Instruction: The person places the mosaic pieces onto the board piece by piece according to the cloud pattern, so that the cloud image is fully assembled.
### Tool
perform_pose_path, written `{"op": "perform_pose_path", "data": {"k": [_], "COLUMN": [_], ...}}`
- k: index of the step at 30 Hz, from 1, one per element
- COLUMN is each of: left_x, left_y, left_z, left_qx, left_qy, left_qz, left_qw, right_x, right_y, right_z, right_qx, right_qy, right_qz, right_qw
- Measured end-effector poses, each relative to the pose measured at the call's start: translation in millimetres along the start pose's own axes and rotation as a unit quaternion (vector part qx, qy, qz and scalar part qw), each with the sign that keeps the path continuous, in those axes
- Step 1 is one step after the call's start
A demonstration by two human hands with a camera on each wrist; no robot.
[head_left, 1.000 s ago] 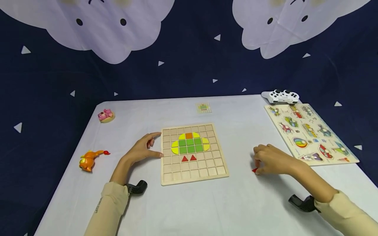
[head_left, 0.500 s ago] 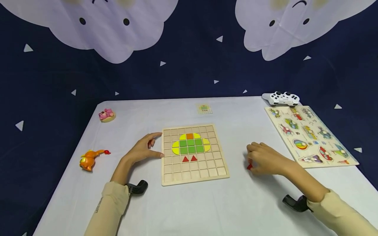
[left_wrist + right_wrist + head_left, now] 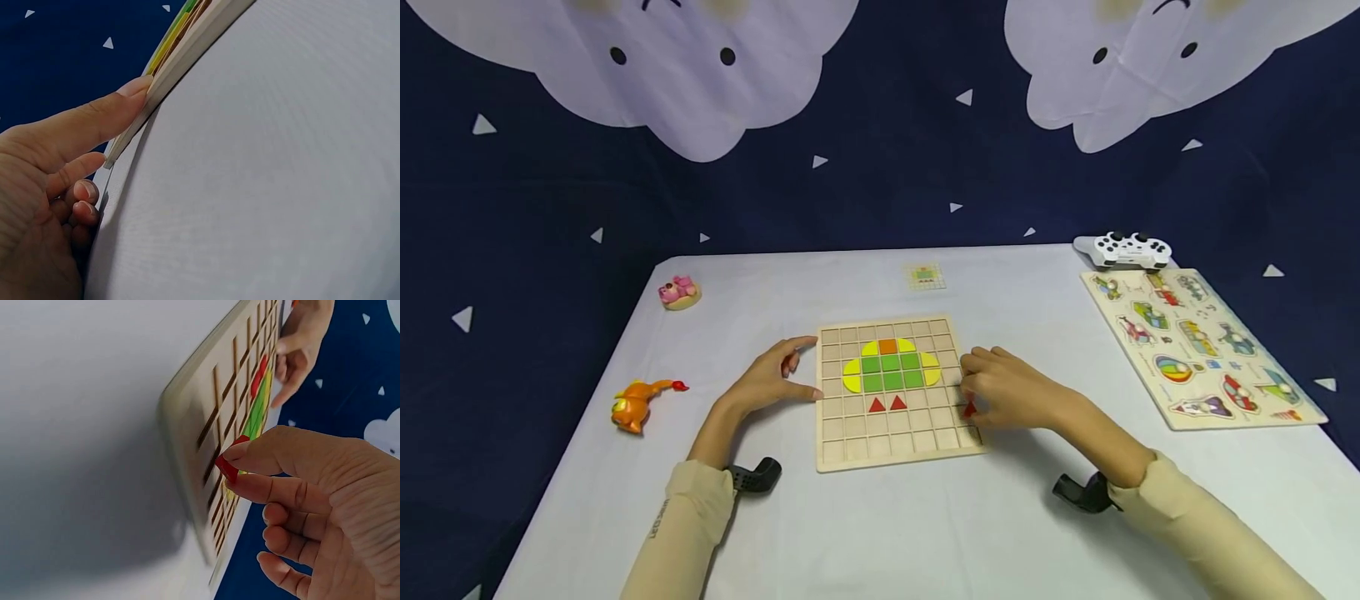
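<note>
A square wooden grid board (image 3: 850,450) lies on the white table. Set in its cells are green squares (image 3: 891,381), an orange square (image 3: 888,347), several yellow rounded pieces (image 3: 853,377) and two red triangles (image 3: 898,403). My left hand (image 3: 771,375) touches the board's left edge, thumb and index finger extended and spread apart, the other fingers curled in. Over the board's right edge, my right hand (image 3: 1011,390) pinches another red triangle (image 3: 232,464) between thumb and index finger; the right wrist view shows it held tilted above the grid.
Behind the board lies a small pattern card (image 3: 926,277). To the right are a wooden picture puzzle (image 3: 1206,350) and a white game controller (image 3: 1123,250). An orange toy figure (image 3: 634,408) and a pink toy figure (image 3: 679,292) sit along the left side.
My right hand has lifted the red triangle from the table on the right and carried it left to the board's right edge. The left hand stays at the board's left edge.
</note>
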State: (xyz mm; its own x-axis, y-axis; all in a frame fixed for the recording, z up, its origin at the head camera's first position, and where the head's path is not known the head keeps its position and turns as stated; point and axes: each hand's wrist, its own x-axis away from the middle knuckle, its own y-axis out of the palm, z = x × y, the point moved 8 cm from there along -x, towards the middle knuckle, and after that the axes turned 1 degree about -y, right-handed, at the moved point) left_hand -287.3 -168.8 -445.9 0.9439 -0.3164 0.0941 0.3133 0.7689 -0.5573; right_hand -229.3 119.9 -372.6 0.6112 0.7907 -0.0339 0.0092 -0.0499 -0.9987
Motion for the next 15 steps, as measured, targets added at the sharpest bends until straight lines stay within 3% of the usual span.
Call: {"op": "perform_pose_path", "data": {"k": [7,15], "left_x": [0.6,1.1], "left_y": [-0.4,0.7], "left_z": [0.5,2.4], "left_qx": [0.003,0.0], "left_qy": [0.0,-0.003], "left_qz": [0.001,0.004], "left_qw": [1.0,1.0], "right_x": [-25.3,-41.3], "right_y": [1.9,6.3], "right_z": [-13.0,-16.0], "right_qx": [-0.021,-0.053], "right_qy": [-0.008,-0.017], "right_qz": [-0.01,0.01], "right_qw": [0.9997,0.9984]}}
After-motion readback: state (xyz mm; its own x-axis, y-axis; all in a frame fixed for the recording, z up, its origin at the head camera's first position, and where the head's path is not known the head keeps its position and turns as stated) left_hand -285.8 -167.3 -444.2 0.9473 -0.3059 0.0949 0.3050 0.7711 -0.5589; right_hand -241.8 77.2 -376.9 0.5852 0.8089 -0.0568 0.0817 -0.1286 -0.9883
